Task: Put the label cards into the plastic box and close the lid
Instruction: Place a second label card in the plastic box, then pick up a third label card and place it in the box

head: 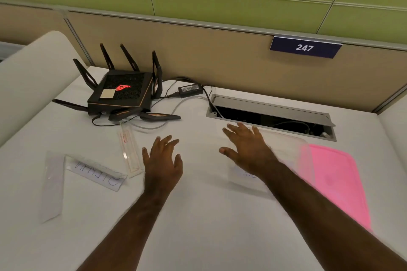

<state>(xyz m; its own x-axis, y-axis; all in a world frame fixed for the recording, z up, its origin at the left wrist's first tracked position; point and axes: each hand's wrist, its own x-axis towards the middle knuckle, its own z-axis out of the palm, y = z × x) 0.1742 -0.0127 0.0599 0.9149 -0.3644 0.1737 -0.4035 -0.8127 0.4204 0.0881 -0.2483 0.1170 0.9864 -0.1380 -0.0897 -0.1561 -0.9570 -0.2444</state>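
A clear plastic box (286, 156) stands on the white desk at centre right, and a white card with writing (244, 175) shows inside it. Its pink lid (339, 182) lies flat to the box's right. My right hand (244, 147) hovers over the box with fingers spread, holding nothing. My left hand (164, 159) is open above the desk at centre. Three label cards in clear holders lie to the left: a handwritten one (97, 174), a blank-looking one (51, 187), and a narrow one with red print (130, 152) just left of my left hand.
A black router (121, 92) with several antennas sits at the back left, with a power adapter (190, 90) and cables beside it. An open cable tray (271, 116) is cut into the desk behind the box. A tan partition carries a sign reading 247 (305, 47).
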